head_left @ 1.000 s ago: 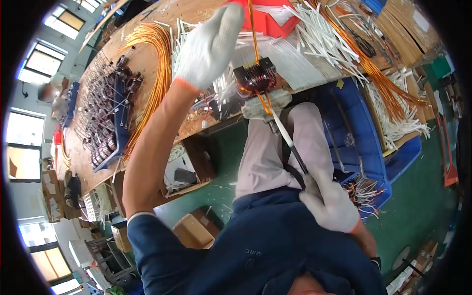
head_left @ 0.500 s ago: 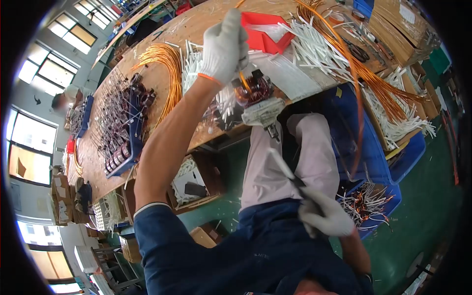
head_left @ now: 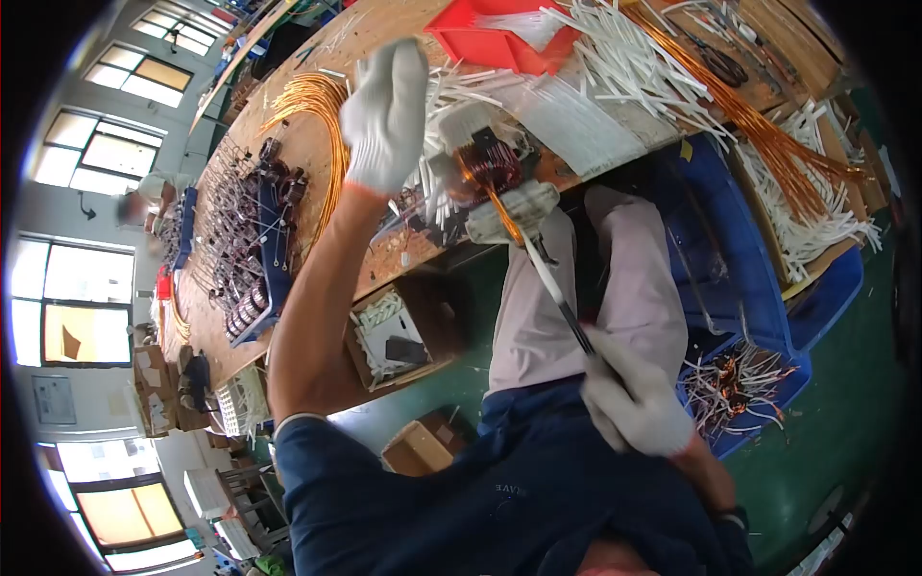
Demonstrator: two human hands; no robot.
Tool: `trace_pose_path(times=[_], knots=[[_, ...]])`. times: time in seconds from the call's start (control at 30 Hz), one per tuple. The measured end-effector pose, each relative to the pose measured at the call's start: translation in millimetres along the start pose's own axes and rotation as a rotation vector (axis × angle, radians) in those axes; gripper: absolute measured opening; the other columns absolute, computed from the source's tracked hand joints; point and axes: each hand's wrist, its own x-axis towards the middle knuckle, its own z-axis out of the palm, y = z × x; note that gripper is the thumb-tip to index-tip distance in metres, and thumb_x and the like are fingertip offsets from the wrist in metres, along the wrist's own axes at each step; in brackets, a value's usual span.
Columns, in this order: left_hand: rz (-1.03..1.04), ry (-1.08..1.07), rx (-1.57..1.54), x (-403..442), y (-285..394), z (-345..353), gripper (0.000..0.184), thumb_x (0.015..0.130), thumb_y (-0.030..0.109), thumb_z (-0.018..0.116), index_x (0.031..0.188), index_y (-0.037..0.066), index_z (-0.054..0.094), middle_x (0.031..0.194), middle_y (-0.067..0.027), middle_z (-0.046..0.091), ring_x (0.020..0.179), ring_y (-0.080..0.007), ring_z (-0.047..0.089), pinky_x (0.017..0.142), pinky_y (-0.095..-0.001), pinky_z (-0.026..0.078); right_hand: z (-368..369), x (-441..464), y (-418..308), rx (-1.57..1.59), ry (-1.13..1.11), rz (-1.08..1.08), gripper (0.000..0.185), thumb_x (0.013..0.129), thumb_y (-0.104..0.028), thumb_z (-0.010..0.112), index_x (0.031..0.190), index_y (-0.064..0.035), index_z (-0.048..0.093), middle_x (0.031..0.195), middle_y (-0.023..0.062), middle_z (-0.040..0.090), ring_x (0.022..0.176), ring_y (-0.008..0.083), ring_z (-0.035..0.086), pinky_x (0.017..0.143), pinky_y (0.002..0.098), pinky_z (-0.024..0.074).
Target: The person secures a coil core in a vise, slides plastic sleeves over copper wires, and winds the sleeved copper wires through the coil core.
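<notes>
My right hand (head_left: 639, 398), in a white knit glove, is closed around the dark end of a black-and-white rod (head_left: 549, 280). The rod's pale end meets an orange copper wire (head_left: 504, 216) coming off a wound copper coil (head_left: 495, 165). The coil sits at the table edge, above a whitish wrapped holder (head_left: 516, 213). My left hand (head_left: 386, 120), also gloved, is raised left of the coil and apart from it. Its fingers look stretched out, slightly blurred, with nothing visible in them.
A red bin (head_left: 490, 43) stands behind white sleeves (head_left: 639, 72). Orange wire bundles lie left (head_left: 327, 125) and right (head_left: 759, 158). A blue tray (head_left: 274, 254) holds several coils. Blue crates (head_left: 730, 259) stand right. An open carton (head_left: 432, 307) sits below the table. Another person (head_left: 154, 192) is far left.
My left hand has moved left, away from the coil. The rod in my right hand has moved up to the coil's orange wire. A long loop of orange wire at the right has gone from view.
</notes>
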Motion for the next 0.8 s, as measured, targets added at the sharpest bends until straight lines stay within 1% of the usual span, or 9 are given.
trace_pose_path(times=[0.07, 0.13, 0.17, 0.23, 0.3, 0.43, 0.7, 0.77, 0.8], knots=[[0.667, -0.046, 0.222, -24, 40, -17, 0.069, 0.098, 0.061, 0.058, 0.134, 0.003, 0.066, 0.114, -0.0234, 0.067, 0.111, -0.0393, 0.066, 0.095, -0.0490, 0.054, -21, -68, 24, 0.167, -0.059, 0.069, 0.057, 0.102, 0.000, 0.053, 0.158, 0.0009, 0.042, 0.072, 0.0061, 0.055, 0.047, 0.0099, 0.048, 0.043, 0.0272, 0.0386], [0.792, -0.762, 0.227, -54, 102, -10, 0.058, 0.082, 0.056, 0.074, 0.114, 0.008, 0.071, 0.101, -0.0135, 0.066, 0.100, -0.0374, 0.066, 0.092, -0.0546, 0.055, -40, -123, 26, 0.369, -0.115, 0.169, 0.058, 0.101, 0.002, 0.053, 0.158, 0.0008, 0.043, 0.071, 0.0072, 0.057, 0.049, 0.0104, 0.051, 0.042, 0.0269, 0.0395], [0.881, -0.760, 0.246, -86, 99, 8, 0.039, 0.078, 0.044, 0.077, 0.097, 0.010, 0.071, 0.090, -0.0090, 0.064, 0.088, -0.0354, 0.066, 0.091, -0.0499, 0.056, -52, -136, 29, 0.388, -0.163, 0.173, 0.059, 0.100, 0.005, 0.053, 0.158, 0.0008, 0.045, 0.072, 0.0081, 0.059, 0.050, 0.0112, 0.053, 0.043, 0.0268, 0.0411], [0.746, -0.759, 0.110, -65, 111, 2, 0.021, 0.082, 0.030, 0.074, 0.085, 0.010, 0.067, 0.081, -0.0067, 0.063, 0.076, -0.0308, 0.065, 0.078, -0.0429, 0.056, -75, -130, 63, 0.473, -0.279, 0.032, 0.060, 0.100, 0.004, 0.053, 0.160, 0.0005, 0.043, 0.071, 0.0074, 0.059, 0.049, 0.0102, 0.052, 0.043, 0.0260, 0.0407], [0.662, -0.247, -0.149, -37, 97, 13, 0.022, 0.092, 0.029, 0.071, 0.082, 0.011, 0.064, 0.071, -0.0024, 0.058, 0.059, -0.0223, 0.059, 0.060, -0.0371, 0.050, -75, -112, 63, 0.557, -0.392, -0.093, 0.061, 0.101, 0.004, 0.053, 0.161, 0.0003, 0.041, 0.069, 0.0068, 0.058, 0.048, 0.0092, 0.051, 0.042, 0.0252, 0.0403], [-0.504, -0.047, -0.876, 43, 78, 3, 0.050, 0.105, 0.050, 0.061, 0.081, 0.006, 0.056, 0.063, 0.0021, 0.039, 0.049, -0.0097, 0.036, 0.045, -0.0312, 0.031, -20, -7, 11, 0.330, -0.051, 0.098, 0.059, 0.104, -0.002, 0.057, 0.161, -0.0019, 0.043, 0.080, 0.0043, 0.061, 0.052, 0.0049, 0.052, 0.042, 0.0223, 0.0384], [-0.842, -0.040, -0.854, 25, -8, 80, 0.046, 0.105, 0.044, 0.062, 0.096, -0.002, 0.062, 0.070, -0.0014, 0.051, 0.057, -0.0090, 0.046, 0.045, -0.0284, 0.035, 64, 134, -17, 0.443, 0.299, -0.158, 0.057, 0.108, -0.006, 0.055, 0.163, -0.0084, 0.041, 0.080, -0.0017, 0.055, 0.051, 0.0053, 0.046, 0.046, 0.0243, 0.0418], [-0.485, -0.427, -0.523, 24, -28, 69, 0.050, 0.107, 0.045, 0.063, 0.101, -0.005, 0.066, 0.073, -0.0042, 0.058, 0.059, -0.0102, 0.051, 0.047, -0.0275, 0.039, 45, 105, -12, 0.459, 0.116, -0.063, 0.056, 0.108, -0.007, 0.054, 0.163, -0.0073, 0.041, 0.079, -0.0019, 0.055, 0.049, 0.0049, 0.045, 0.044, 0.0249, 0.0396], [-0.669, -0.564, -0.517, 31, -18, 52, 0.052, 0.108, 0.046, 0.061, 0.103, -0.006, 0.067, 0.078, -0.0058, 0.064, 0.060, -0.0131, 0.056, 0.052, -0.0281, 0.047, 26, 81, -16, 0.605, 0.040, 0.098, 0.056, 0.109, -0.008, 0.052, 0.164, -0.0082, 0.040, 0.074, -0.0017, 0.053, 0.047, 0.0049, 0.044, 0.042, 0.0255, 0.0373]])
